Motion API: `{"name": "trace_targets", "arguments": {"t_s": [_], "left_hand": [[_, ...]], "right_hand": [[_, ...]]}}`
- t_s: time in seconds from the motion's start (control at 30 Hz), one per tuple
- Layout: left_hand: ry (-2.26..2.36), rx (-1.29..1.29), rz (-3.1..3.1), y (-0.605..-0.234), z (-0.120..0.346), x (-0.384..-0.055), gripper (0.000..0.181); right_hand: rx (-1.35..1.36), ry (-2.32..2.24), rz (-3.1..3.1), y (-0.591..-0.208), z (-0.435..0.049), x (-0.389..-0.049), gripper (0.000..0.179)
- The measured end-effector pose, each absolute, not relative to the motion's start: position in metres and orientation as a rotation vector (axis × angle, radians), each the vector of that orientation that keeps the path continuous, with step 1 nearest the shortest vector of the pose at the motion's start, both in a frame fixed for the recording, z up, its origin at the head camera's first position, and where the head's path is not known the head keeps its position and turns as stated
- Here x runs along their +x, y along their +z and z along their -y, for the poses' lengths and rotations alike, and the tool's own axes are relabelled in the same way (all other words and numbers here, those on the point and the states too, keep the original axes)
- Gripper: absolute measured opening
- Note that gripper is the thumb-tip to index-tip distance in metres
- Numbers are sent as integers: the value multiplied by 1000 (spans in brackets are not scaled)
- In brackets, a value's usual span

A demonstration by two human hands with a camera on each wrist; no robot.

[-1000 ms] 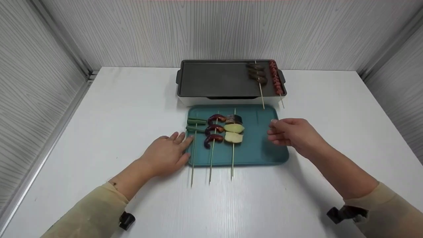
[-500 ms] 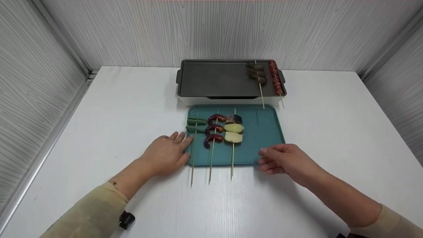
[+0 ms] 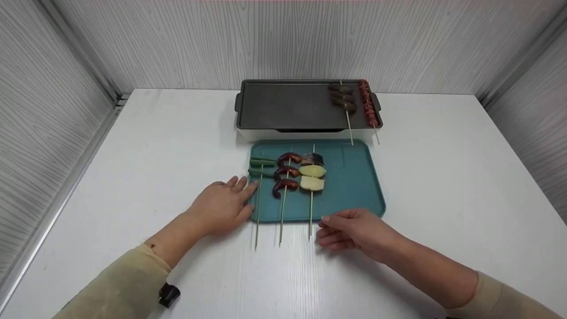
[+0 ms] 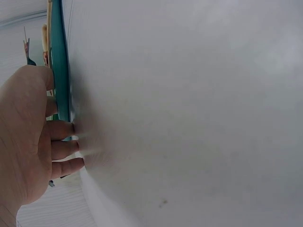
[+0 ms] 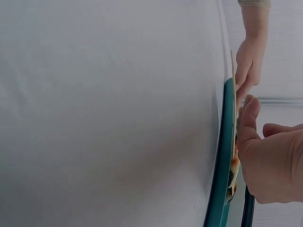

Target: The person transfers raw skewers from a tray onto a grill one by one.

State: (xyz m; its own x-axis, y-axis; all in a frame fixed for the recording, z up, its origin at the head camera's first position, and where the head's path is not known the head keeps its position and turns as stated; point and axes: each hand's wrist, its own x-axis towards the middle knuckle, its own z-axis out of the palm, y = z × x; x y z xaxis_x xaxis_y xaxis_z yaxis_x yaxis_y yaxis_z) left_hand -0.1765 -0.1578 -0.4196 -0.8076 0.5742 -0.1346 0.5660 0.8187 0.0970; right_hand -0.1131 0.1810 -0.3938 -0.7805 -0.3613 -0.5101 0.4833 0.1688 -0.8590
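Observation:
A teal tray [image 3: 354, 190] holds three skewers whose sticks reach over its front edge. One skewer carries green vegetable pieces [image 3: 262, 162], the middle one dark red curled pieces [image 3: 285, 184], and the right one a dark-skinned chunk, a yellow-green slice and a pale block [image 3: 312, 183]. My left hand [image 3: 221, 206] rests at the tray's left edge, fingers extended; in the left wrist view its fingertips touch the table beside the tray [image 4: 60, 71]. My right hand [image 3: 356, 230] is at the front edge, fingers loosely bent, thumb and fingertips just right of the right skewer's stick [image 3: 311, 217], holding nothing.
Behind the tray stands a black griddle [image 3: 283, 106] on a white base. On its right side lie a skewer of brown pieces [image 3: 343, 98] and one of red pieces [image 3: 368, 104], sticks overhanging the front. A grained panel [image 3: 301, 40] rises behind the white table [image 3: 177, 133].
My right hand has moved from over the tray's right side toward me and to the left, reaching the right skewer's stick end. The left hand and the skewers stay where they were.

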Motion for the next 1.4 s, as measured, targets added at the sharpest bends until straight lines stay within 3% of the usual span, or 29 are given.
{"name": "trace_targets", "arguments": {"t_s": [0.67,1.4], "left_hand": [[80,878,-2851,-420,157,-175,62],[74,888,-2856,-420,157,-176,61]], "right_hand": [[206,-1679,-1725,-409,-150,-112,32],[200,-1717,-1707,-416,-156,-115,28]]}}
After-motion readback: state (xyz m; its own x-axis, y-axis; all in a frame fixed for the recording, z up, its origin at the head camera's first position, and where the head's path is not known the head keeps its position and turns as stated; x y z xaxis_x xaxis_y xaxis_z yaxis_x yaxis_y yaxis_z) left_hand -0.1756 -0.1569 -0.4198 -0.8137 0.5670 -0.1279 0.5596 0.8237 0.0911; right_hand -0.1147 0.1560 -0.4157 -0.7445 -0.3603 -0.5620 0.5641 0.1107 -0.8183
